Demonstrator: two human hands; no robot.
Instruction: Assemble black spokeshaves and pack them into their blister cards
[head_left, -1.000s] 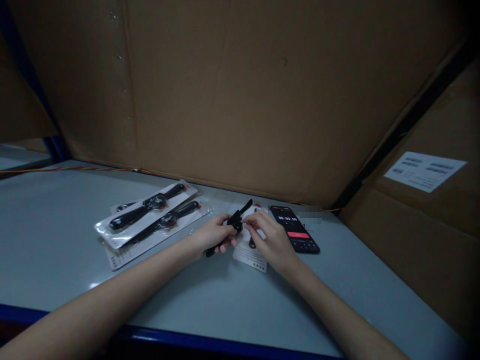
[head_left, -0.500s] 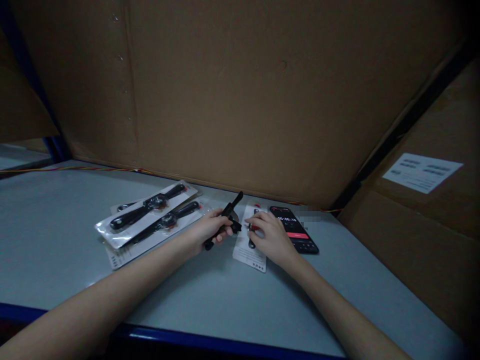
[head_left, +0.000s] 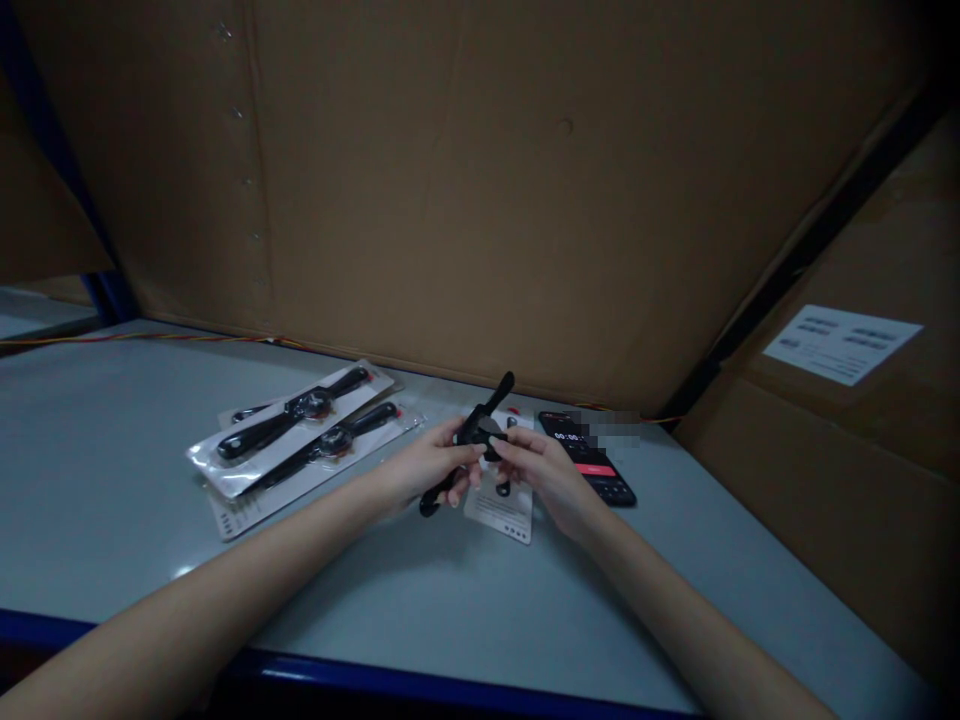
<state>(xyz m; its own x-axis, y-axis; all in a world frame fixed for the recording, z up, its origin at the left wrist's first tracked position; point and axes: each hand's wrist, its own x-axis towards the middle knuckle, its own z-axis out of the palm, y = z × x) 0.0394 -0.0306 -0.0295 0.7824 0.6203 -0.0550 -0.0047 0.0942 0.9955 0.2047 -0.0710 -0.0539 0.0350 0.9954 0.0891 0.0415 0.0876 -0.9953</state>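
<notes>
A black two-handled tool that looks like a spokeshave is held at a slant above the table, with a rounded grey plate at its middle. My left hand is closed around it near the centre, and its lower handle sticks out below my fingers. My right hand pinches at the right side of the tool's middle; any small part between those fingertips is hidden. Beneath my hands lies a white printed card with a black handle shape on it, partly covered.
Several similar tools in clear blister packs overlap on the table at the left. A phone with a timer on screen lies to the right of my right hand. Behind stands a cardboard wall; a thin twisted wire runs along its foot.
My right hand has moved left from over the card onto the tool's middle; the small red and brass-coloured bit in its fingers no longer shows. My left hand has shifted slightly right with the spokeshave.
</notes>
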